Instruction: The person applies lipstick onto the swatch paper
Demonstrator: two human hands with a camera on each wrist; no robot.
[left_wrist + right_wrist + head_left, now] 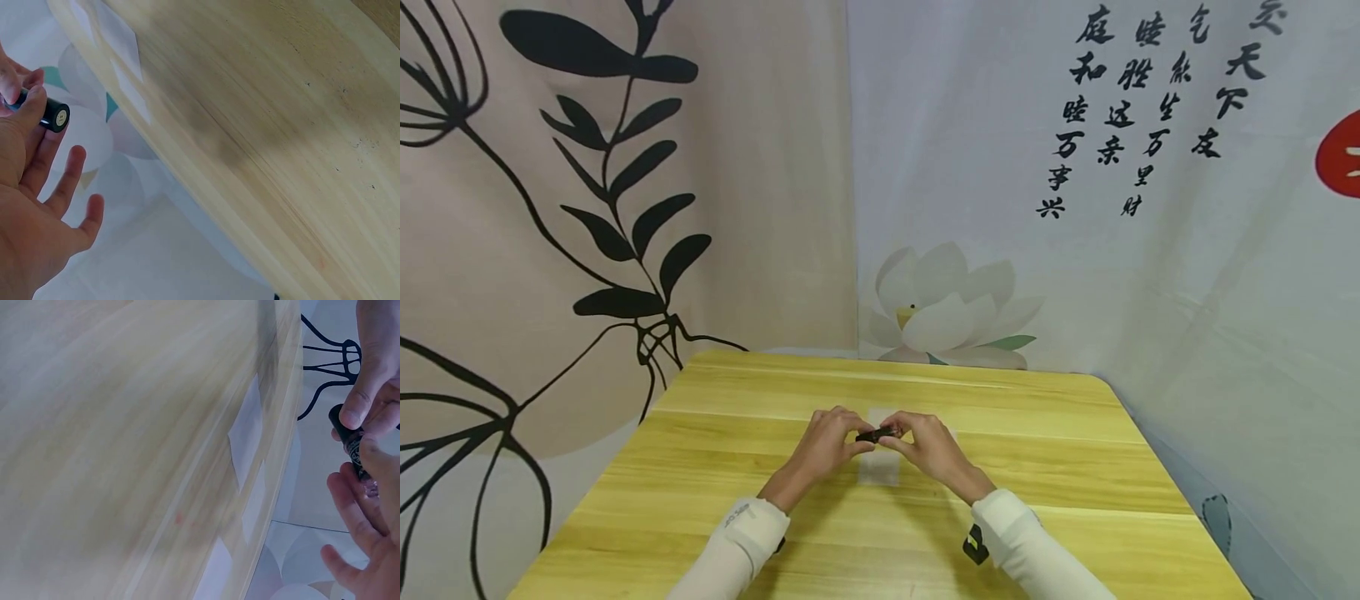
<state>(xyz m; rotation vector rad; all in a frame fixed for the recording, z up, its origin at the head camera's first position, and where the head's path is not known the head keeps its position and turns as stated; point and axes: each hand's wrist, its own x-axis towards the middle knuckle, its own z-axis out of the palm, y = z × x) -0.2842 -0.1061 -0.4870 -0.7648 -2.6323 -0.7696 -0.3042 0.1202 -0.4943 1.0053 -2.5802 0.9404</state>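
Over the middle of the table, a small dark cylinder that looks like a lipstick tube (872, 435) is held level between both hands. My left hand (829, 442) pinches its left end between thumb and fingers. The right hand (931, 446) grips the other end the same way. In the left wrist view the tube (55, 116) shows a round pale label on its end, with two fingers of the left hand (40, 219) spread away. From the right wrist, the tube (353, 447) shows light printing and a clear, pinkish end; the right hand's fingers partly cover it.
White paper pieces (878, 471) lie on the wooden table (700, 492) beneath and around the hands. Behind the far table edge hangs a cloth backdrop (775, 208) with printed plants, a lotus and writing. A black strap piece (976, 546) hangs at the right wrist.
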